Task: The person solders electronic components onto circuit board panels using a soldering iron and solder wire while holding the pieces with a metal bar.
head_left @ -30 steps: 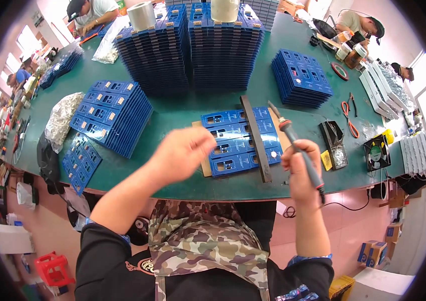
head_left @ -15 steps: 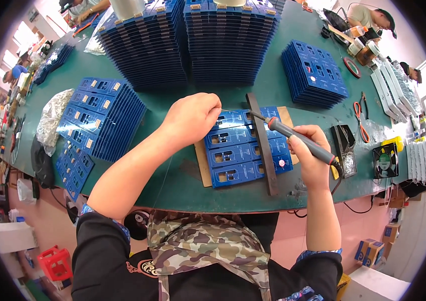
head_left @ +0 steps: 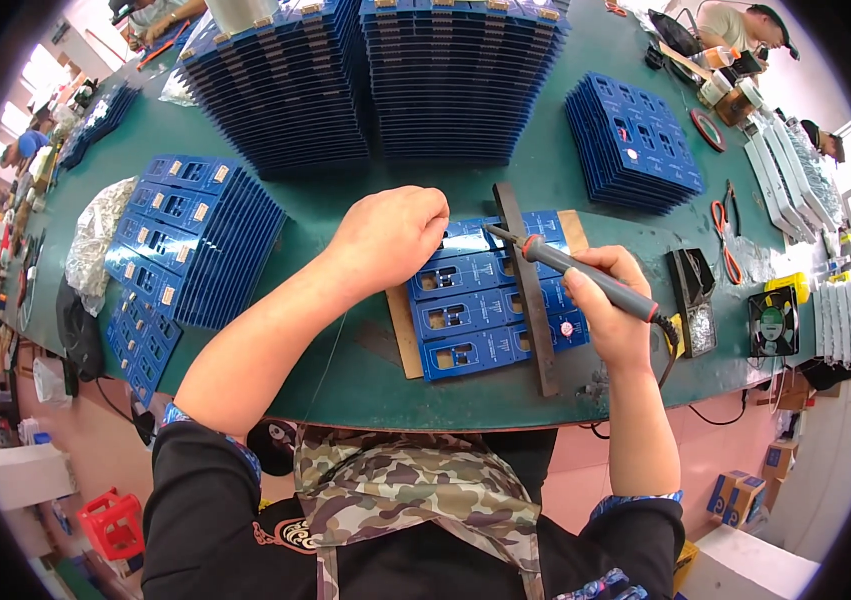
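My right hand (head_left: 613, 305) grips a soldering iron (head_left: 551, 257) by its grey handle, its tip pointing left at the top row of a blue circuit board panel (head_left: 475, 308). Beside the panel's upper left corner, my left hand (head_left: 390, 238) is closed in a pinch on thin solder wire; a fine strand (head_left: 337, 345) hangs below that wrist. A dark flat bar (head_left: 528, 300) lies across the panel, under the iron. Beneath the panel is a brown backing board (head_left: 402, 335). My left fingers hide the panel's corner.
Tall stacks of blue boards (head_left: 280, 110) stand at the back, with lower stacks at left (head_left: 195, 235) and right (head_left: 635, 145). Further right are red-handled pliers (head_left: 725, 240), a black tray (head_left: 690, 300) and a small fan (head_left: 772, 322). Other people sit around the table.
The iron's tip has shifted slightly left and down along the panel's top row. My left hand has moved a little right, and the wire seen between it and the tip no longer shows clearly.
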A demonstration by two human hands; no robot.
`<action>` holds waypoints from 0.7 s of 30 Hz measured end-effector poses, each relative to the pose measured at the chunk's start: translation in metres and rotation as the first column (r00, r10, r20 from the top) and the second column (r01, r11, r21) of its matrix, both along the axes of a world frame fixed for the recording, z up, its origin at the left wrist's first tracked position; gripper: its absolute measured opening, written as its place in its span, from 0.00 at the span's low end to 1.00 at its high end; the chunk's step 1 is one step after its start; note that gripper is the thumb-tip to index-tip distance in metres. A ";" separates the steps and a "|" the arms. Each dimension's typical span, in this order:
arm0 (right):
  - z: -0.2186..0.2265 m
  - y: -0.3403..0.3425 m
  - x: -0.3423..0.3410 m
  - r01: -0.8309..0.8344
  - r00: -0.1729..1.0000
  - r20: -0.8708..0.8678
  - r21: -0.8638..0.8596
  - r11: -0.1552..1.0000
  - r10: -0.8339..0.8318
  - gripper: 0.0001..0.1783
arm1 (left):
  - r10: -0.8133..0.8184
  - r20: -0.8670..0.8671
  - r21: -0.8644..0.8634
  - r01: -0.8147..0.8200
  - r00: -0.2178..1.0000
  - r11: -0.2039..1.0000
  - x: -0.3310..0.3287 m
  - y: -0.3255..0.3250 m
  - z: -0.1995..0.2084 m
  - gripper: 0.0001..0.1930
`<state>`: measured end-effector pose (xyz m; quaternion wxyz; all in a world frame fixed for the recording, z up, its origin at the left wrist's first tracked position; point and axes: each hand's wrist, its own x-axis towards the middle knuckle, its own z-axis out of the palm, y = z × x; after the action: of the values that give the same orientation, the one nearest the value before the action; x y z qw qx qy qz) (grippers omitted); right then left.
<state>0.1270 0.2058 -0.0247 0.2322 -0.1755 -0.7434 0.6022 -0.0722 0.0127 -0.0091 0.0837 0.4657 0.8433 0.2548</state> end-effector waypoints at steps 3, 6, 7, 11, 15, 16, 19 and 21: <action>0.003 -0.001 -0.001 0.000 0.999 0.034 0.013 1.000 0.000 0.11 | 0.005 -0.010 -0.017 -0.005 1.000 1.000 -0.001 -0.001 0.001 0.10; 0.001 -0.001 -0.001 -0.002 1.000 0.011 -0.006 1.000 0.003 0.11 | -0.013 -0.010 -0.021 0.013 1.000 1.000 -0.001 0.000 0.002 0.10; 0.001 -0.002 -0.001 -0.002 1.000 0.011 -0.007 1.000 0.003 0.11 | -0.009 -0.012 -0.027 0.009 1.000 1.000 0.000 0.001 0.002 0.10; 0.000 -0.002 0.001 -0.009 1.000 0.011 0.019 1.000 0.009 0.11 | -0.030 -0.011 -0.033 0.029 1.000 0.999 0.000 0.001 0.002 0.10; 0.003 -0.004 0.003 -0.016 0.999 0.034 -0.024 1.000 0.017 0.10 | -0.029 -0.021 -0.043 0.028 0.999 0.999 0.000 0.002 0.000 0.10; 0.001 -0.003 0.003 -0.014 0.999 0.033 -0.022 1.000 0.015 0.10 | -0.040 -0.021 -0.042 0.039 0.999 0.998 0.000 0.003 -0.001 0.10; -0.003 -0.001 0.005 -0.015 0.999 -0.047 0.094 0.995 0.019 0.10 | -0.055 -0.021 -0.054 0.054 0.998 0.997 0.003 0.004 0.001 0.10; 0.005 -0.007 0.006 -0.021 1.000 -0.001 0.000 1.000 0.021 0.10 | -0.055 -0.020 -0.068 0.054 0.998 0.996 0.003 0.004 0.001 0.11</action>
<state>0.1328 0.1988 -0.0200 0.2263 -0.1676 -0.7451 0.6045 -0.0688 0.0165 -0.0078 0.0972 0.4883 0.8392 0.2187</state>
